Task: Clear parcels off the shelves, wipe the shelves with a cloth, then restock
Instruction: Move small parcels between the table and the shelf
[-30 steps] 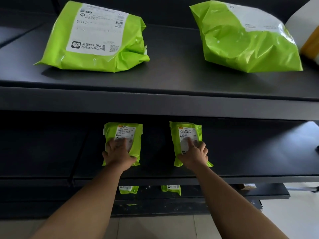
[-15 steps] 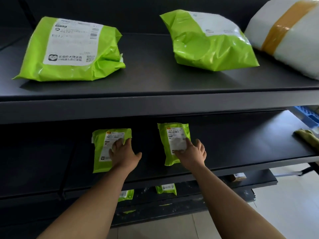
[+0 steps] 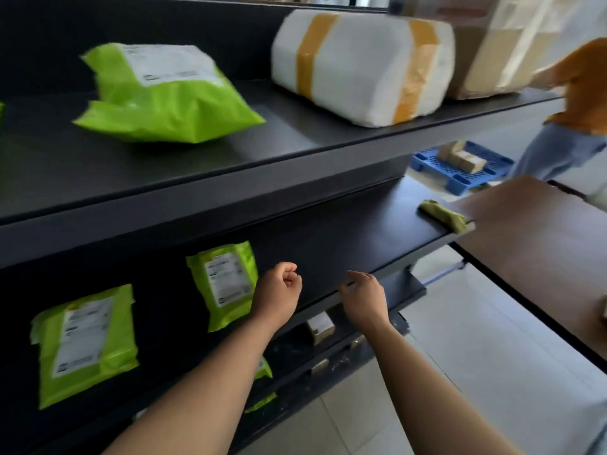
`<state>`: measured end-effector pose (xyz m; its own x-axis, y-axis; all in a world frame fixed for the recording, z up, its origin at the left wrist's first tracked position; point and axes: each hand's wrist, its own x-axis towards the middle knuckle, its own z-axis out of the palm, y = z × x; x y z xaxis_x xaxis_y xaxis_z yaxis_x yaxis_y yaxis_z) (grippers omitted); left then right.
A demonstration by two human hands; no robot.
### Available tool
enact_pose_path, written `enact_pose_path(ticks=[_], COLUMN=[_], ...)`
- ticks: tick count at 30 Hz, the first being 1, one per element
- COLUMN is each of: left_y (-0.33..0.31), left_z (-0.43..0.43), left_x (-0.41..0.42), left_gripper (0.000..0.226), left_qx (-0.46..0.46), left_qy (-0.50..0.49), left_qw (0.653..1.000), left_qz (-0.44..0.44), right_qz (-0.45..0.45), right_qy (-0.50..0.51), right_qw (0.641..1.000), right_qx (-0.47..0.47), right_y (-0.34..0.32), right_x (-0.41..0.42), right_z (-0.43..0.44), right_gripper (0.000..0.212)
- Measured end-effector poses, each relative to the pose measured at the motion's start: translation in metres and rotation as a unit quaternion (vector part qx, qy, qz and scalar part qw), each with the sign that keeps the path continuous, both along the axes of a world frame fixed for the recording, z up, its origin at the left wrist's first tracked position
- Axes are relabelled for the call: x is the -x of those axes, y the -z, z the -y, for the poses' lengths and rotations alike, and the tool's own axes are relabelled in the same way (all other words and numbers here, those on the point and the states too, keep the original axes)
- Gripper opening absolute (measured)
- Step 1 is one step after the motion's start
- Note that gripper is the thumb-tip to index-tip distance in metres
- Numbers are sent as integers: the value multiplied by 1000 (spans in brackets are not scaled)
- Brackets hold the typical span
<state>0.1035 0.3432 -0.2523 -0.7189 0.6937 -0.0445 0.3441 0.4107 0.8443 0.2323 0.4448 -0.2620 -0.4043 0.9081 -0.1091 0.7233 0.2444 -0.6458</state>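
Neither of my hands is gripping anything: my left hand (image 3: 277, 290) is curling into a loose, empty fist over the middle shelf (image 3: 345, 231), and my right hand (image 3: 363, 298) is hanging half open with its fingers (image 3: 356, 276) spreading just at the shelf's front lip. Going left to right along that shelf, one small green parcel (image 3: 83, 344) is lying flat at the far left, a second small green parcel (image 3: 226, 284) is lying just beside my left hand without touching it, and well apart at the right end a green cloth (image 3: 443, 215) is sitting crumpled on the corner. Nothing is standing between my hands and the cloth except bare dark shelf. On the top shelf (image 3: 197, 172) a large green mailer (image 3: 164, 93) is lying to the left of a white parcel (image 3: 361, 64) banded with yellow tape, with a brown carton (image 3: 492, 50) beside it. Below, a small box (image 3: 320, 328) is resting on a lower shelf (image 3: 404, 293). Farther right, a blue pallet (image 3: 460, 165) is carrying cartons, though they are blurring.
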Motion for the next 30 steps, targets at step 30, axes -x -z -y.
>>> enact_pose_path(ticks=[30], left_y=[-4], left_z=[-367], left_x=[-446], left_gripper=[16], left_qx=[-2], left_qy=[306], left_qw=[932], left_qz=[192], right_qz=[-31], right_qy=[366], right_qw=[930], right_qx=[-16], right_y=[-10], right_x=[-482], right_z=[-254], right_gripper=[35])
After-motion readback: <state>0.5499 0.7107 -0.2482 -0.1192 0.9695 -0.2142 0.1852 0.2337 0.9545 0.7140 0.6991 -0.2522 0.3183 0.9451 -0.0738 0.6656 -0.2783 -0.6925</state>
